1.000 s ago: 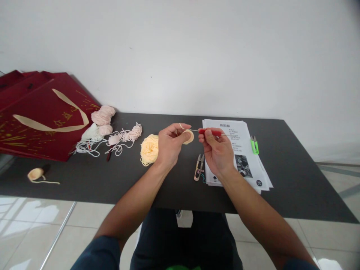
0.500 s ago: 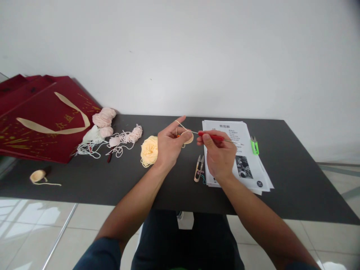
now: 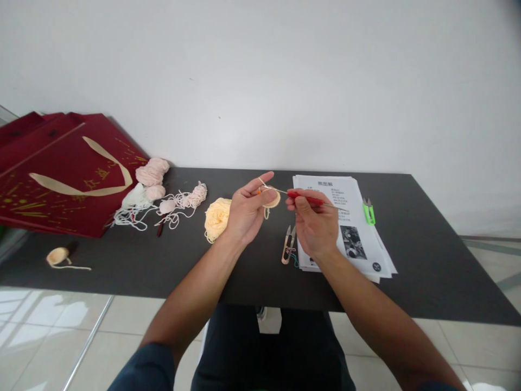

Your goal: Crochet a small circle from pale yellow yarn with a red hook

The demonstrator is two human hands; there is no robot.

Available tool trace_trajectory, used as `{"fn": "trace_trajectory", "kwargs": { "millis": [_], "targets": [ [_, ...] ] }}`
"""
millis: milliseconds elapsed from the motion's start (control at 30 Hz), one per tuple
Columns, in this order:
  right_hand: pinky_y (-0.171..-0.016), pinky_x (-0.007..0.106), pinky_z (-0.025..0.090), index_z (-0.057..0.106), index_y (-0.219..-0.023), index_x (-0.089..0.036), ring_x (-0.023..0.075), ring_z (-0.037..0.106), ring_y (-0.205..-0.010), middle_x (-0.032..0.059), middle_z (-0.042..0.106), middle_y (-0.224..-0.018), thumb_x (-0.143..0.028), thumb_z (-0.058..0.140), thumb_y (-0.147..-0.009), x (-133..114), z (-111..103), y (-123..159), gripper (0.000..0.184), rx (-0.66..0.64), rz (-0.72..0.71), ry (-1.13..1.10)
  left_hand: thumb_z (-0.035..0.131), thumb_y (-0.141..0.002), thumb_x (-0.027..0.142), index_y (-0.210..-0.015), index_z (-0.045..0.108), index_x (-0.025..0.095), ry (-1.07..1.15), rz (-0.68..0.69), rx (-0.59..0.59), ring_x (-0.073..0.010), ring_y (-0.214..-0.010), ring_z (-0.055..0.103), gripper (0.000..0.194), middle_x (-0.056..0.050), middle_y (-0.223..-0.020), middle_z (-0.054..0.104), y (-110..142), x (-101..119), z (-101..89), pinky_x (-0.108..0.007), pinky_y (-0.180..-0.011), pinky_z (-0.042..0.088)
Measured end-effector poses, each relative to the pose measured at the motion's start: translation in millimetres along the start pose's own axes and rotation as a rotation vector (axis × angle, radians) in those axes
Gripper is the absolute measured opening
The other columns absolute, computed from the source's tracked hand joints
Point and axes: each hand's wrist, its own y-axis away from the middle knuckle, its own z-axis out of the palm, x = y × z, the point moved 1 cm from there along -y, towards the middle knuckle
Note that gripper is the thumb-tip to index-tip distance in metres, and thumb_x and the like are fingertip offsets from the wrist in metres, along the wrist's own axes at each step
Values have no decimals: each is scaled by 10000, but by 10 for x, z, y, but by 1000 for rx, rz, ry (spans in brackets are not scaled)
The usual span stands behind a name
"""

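Note:
Between its thumb and fingers, my left hand [image 3: 248, 212] pinches a small cream crochet piece [image 3: 272, 200], with yarn running over the raised index finger. An orange bit shows by the fingers, too small to make out. My right hand [image 3: 316, 225] grips a crochet hook [image 3: 307, 198] by its red handle. The hook's metal shaft points left and its tip meets the yarn at the piece. A ball of pale yellow yarn [image 3: 217, 218] lies just left of my left wrist. Below the hands, thread snips [image 3: 287, 245] rest beside the printed sheets [image 3: 325, 182].
Green-handled snips [image 3: 369, 210] lie at the papers' right edge. Dark red gift bags [image 3: 65, 174] lean at the left, with pink yarn [image 3: 151, 172] and white yarn [image 3: 136, 200] beside them. A small cream crocheted cup [image 3: 58, 256] sits near the table's [image 3: 163, 271] front left.
The hook's tip has moved left into the yarn by my left index finger, which has lowered slightly. Both hands keep their holds.

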Motion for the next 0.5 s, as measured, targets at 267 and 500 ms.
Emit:
{"fn": "trace_trajectory", "kwargs": {
  "millis": [267, 500],
  "targets": [
    [-668, 257, 600, 722, -856, -266, 105, 707, -708, -11, 797, -926, -311, 901, -774, -118, -3, -62, 203, -25, 47, -71, 897, -612, 152, -1092, 804, 211, -93, 64, -22, -76, -636, 596, 493, 15, -765, 724, 28, 6, 15, -248, -672, 471],
    [-675, 258, 579, 698, -861, -282, 104, 683, -709, -28, 787, -912, -319, 896, -775, -124, -32, -85, 218, -29, 33, -59, 850, -628, 147, -1106, 802, 215, -111, 113, -46, -78, -626, 551, 486, 31, -708, 667, 12, 21, -35, -236, -617, 423]
  ]
}}
